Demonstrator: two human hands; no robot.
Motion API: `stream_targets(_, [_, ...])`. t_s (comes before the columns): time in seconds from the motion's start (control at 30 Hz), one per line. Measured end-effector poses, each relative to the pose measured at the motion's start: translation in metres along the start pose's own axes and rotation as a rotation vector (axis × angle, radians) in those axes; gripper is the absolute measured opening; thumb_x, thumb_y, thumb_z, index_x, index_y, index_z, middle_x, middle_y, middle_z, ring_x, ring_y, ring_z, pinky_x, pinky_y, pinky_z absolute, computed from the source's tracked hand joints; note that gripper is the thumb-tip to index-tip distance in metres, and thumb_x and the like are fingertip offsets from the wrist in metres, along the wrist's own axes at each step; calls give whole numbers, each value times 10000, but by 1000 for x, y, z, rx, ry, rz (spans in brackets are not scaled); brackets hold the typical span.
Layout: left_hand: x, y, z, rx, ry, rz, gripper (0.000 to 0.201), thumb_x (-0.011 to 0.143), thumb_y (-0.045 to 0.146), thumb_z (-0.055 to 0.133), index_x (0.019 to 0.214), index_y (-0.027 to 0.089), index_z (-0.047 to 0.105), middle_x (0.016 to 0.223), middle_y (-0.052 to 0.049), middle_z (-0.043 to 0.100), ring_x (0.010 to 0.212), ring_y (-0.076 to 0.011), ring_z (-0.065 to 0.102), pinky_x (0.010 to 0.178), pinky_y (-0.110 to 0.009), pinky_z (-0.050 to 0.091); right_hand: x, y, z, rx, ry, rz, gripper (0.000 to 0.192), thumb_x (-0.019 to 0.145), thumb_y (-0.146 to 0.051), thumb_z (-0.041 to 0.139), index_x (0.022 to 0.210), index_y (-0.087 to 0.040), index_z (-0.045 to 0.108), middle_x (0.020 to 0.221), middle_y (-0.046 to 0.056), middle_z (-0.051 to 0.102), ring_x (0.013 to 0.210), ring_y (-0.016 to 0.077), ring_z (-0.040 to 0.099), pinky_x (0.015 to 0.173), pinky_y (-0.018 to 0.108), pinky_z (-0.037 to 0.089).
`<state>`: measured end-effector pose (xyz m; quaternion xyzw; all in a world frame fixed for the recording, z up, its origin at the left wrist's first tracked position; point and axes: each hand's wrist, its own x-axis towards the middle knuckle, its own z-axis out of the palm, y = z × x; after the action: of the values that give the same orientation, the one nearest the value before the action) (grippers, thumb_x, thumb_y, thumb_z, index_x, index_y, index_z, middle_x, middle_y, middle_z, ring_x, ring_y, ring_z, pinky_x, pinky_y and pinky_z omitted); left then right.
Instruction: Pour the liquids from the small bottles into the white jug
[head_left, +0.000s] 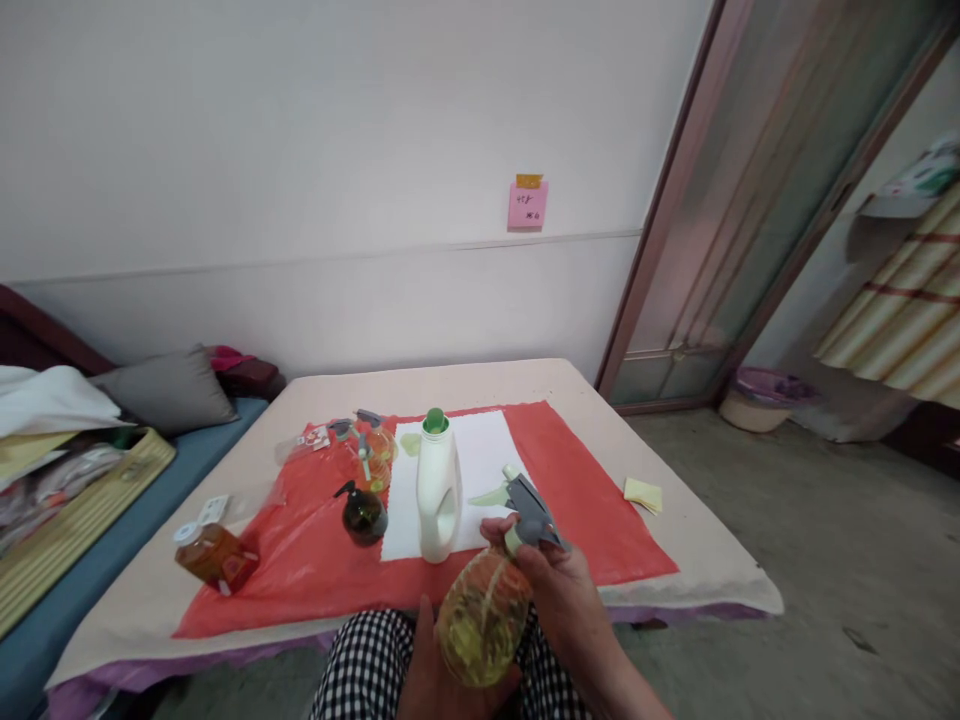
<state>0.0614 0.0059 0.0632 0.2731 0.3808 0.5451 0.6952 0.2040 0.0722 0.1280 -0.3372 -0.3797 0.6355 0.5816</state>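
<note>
left hand (431, 672): cut off by bottom edge, palm hidden under spray bottle (484, 615) | right hand (559, 590): wrist runs out at bottom edge, fingertips hidden behind the trigger head | pink note (527, 204) on wall: writing too small to read | orange bottle (216, 555) on desk: label blurred
</note>
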Motion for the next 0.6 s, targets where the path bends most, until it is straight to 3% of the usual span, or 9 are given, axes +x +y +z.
stream_targets(0.03, [3,0,2,0,26,75,580,782,679,653,1241,325,649,1267,-127,702,1152,-357,672,922,-531,557,1,0,3,15,46,-11,370,717,-518,826,971,-251,795,1021,78,782,1065,280,692,1104,508,416])
stream_targets(0.1, [8,-1,5,1,76,194,816,632,537,842,1361,370,513,1387,-94,623,1303,-358,576,1052,-522,494,5,-2,10,75,119,-27,364,700,-512,841,942,-244,791,1005,73,783,1047,274,698,1100,507,427])
stream_targets(0.17, [11,-4,6,57,212,361,1032,504,384,924,1404,355,420,1474,-102,526,1367,-369,513,1087,-501,472,7,-6,17,132,160,-24,371,670,-516,861,904,-237,787,972,71,786,1021,272,706,1093,509,438])
stream_targets(0.27, [11,-7,5,166,433,580,934,446,227,928,1270,292,492,1486,-120,482,1356,-366,516,1056,-446,497,10,-8,19,148,159,0,393,657,-522,867,912,-234,787,945,71,788,991,266,715,1092,510,440])
stream_targets(0.33, [11,-4,5,129,418,564,829,459,231,927,1187,281,535,1364,-103,594,1249,-348,601,995,-429,531,13,-7,16,109,129,4,388,671,-519,859,920,-230,789,952,75,788,986,264,715,1088,502,442])
stream_targets(0.4, [12,4,5,2,308,402,766,512,297,921,1189,270,563,1167,-84,706,1045,-319,700,847,-399,584,19,-6,12,52,90,0,365,689,-506,850,915,-225,792,968,82,787,987,262,715,1075,490,452])
stream_targets(0.5, [16,19,6,-196,150,-58,522,696,469,815,1103,184,654,883,-94,758,672,-234,719,527,-285,545,28,-14,7,39,30,-15,370,685,-511,852,907,-223,791,969,87,789,953,256,724,1022,464,496])
stream_targets(0.57, [18,27,4,-284,96,-355,470,796,549,706,971,113,699,738,-115,739,513,-189,669,427,-243,483,35,-27,6,96,18,-38,393,660,-523,865,899,-221,789,955,91,790,917,248,733,950,429,546])
stream_targets(0.6, [18,30,3,-335,79,-429,483,826,558,668,930,88,705,710,-133,734,489,-189,664,421,-243,485,38,-35,5,136,34,-59,396,651,-524,872,893,-222,788,953,89,791,905,239,736,910,401,568])
